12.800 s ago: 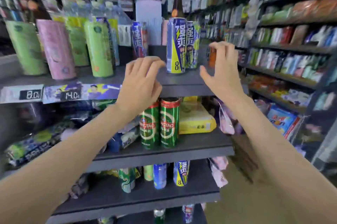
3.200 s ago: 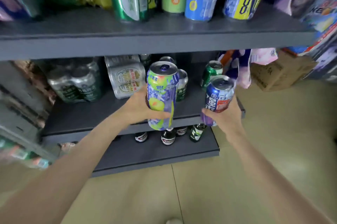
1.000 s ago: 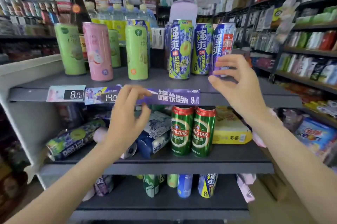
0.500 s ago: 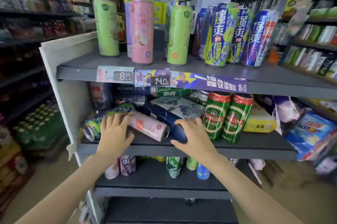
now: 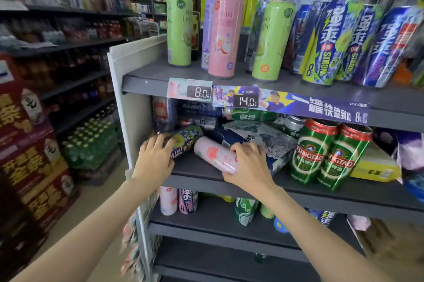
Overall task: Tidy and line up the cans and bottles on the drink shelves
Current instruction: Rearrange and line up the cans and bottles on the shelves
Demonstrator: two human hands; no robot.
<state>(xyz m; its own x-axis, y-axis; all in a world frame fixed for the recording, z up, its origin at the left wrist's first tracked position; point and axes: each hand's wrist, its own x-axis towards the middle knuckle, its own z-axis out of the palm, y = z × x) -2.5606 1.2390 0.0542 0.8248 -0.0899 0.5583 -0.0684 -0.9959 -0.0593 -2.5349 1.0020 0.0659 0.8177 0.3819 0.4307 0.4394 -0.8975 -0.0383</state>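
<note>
You can read "8.0" and "14.0" on the shelf-edge price tags, "TSINGTAO" on two upright green cans, "STRONG" on a blue-yellow can.

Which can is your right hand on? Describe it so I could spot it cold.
Look at the middle shelf, under the 14.0 price tag, left of the two upright green Tsingtao cans. The pink can lies on its side there with my right hand gripping its near end. It's the only pale pink one lying down; the can lying left of it is purple.
</note>
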